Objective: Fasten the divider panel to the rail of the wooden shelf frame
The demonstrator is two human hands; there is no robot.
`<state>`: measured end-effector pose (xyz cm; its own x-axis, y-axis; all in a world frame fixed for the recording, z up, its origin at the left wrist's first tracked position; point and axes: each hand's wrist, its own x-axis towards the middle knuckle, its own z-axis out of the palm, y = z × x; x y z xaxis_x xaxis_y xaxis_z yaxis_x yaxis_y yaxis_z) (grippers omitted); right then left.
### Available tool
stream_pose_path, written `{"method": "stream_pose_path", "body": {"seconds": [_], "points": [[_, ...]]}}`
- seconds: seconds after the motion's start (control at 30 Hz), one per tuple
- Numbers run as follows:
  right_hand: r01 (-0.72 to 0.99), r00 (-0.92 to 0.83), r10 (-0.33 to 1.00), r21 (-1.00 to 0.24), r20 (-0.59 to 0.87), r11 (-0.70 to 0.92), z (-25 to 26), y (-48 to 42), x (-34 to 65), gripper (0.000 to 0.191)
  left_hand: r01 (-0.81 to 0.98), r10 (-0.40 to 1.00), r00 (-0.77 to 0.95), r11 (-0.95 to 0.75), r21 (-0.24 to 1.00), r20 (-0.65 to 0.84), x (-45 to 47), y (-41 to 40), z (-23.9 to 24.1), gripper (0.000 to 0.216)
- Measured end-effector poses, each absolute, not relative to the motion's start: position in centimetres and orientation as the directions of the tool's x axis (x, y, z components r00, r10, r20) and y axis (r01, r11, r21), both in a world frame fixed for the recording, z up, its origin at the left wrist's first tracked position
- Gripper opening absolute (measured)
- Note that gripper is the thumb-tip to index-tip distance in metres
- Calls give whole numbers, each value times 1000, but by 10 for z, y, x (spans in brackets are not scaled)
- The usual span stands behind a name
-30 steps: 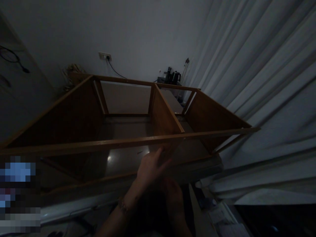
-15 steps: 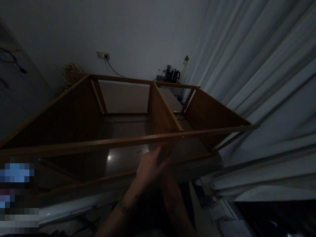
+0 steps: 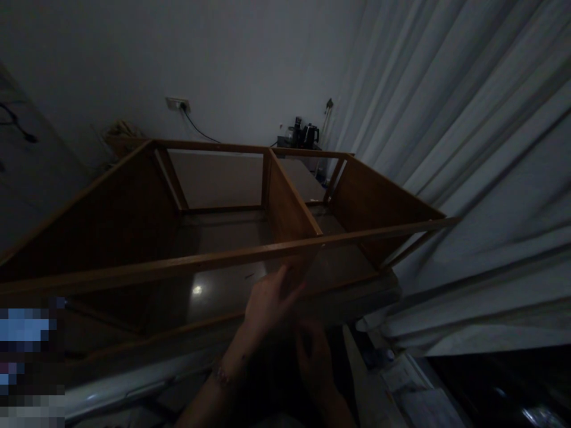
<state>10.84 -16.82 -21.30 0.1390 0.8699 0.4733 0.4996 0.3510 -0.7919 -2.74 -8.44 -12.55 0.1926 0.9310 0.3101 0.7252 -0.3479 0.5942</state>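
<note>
A wooden frame point(image 3: 205, 260) with side panels and a middle divider point(image 3: 292, 205) lies in front of me, a long rail running across its near side. Below that rail, my left hand point(image 3: 267, 303) is at the lower front of the divider, thumb and fingers around its dim edge; the fingertips are partly lost in shadow. A beaded bracelet point(image 3: 222, 375) circles the left wrist. Lower and closer to me, my right hand point(image 3: 314, 353) has curled fingers, beside the frame's near lower edge. Whatever it may hold is too dark to make out.
A pale curtain point(image 3: 455, 148) hangs along the right side. Behind the frame stand a black kettle point(image 3: 308, 135) and a wall socket point(image 3: 177, 104) with a plugged cord. Papers point(image 3: 423, 404) lie at lower right. A small dark sliver point(image 3: 248, 276) lies inside the frame.
My right hand has come down and slightly right, away from the left hand. The left hand keeps its place at the divider. The whole view has shifted a little.
</note>
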Motion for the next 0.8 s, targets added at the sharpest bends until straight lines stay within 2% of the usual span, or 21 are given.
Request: {"method": "stream_pose_path", "body": {"seconds": [0.2, 0.3, 0.4, 0.5, 0.57, 0.6, 0.63, 0.7, 0.8], "points": [[323, 262, 923, -927, 282, 192, -200, -169, 103, 17, 736, 935, 185, -336, 588, 303, -27, -85, -124, 44], [351, 244, 923, -914, 299, 203, -198, -169, 104, 17, 731, 931, 184, -344, 590, 315, -27, -85, -123, 44], [498, 125, 884, -799, 450, 337, -201, -165, 115, 18, 726, 933, 196, -345, 595, 302, -27, -85, -123, 44], [632, -149, 772, -541, 618, 555, -202, -157, 132, 28, 732, 937, 194, -336, 593, 291, -27, -85, -122, 45], [663, -241, 713, -425, 658, 616, -201, -153, 140, 31, 736, 937, 193, -334, 589, 291, -27, -85, -122, 45], [662, -253, 709, -416, 658, 623, -200, -151, 142, 31, 736, 937, 194, -335, 588, 290, -27, -85, -122, 45], [651, -240, 725, -447, 645, 613, -199, -151, 143, 30, 737, 936, 194, -336, 587, 293, -27, -85, -122, 44], [589, -147, 807, -605, 572, 536, -198, -152, 138, 26, 740, 932, 193, -344, 578, 307, -27, -85, -123, 45], [352, 107, 938, -895, 329, 273, -199, -160, 121, 24, 746, 929, 190, -347, 569, 318, -27, -85, -123, 45]]}}
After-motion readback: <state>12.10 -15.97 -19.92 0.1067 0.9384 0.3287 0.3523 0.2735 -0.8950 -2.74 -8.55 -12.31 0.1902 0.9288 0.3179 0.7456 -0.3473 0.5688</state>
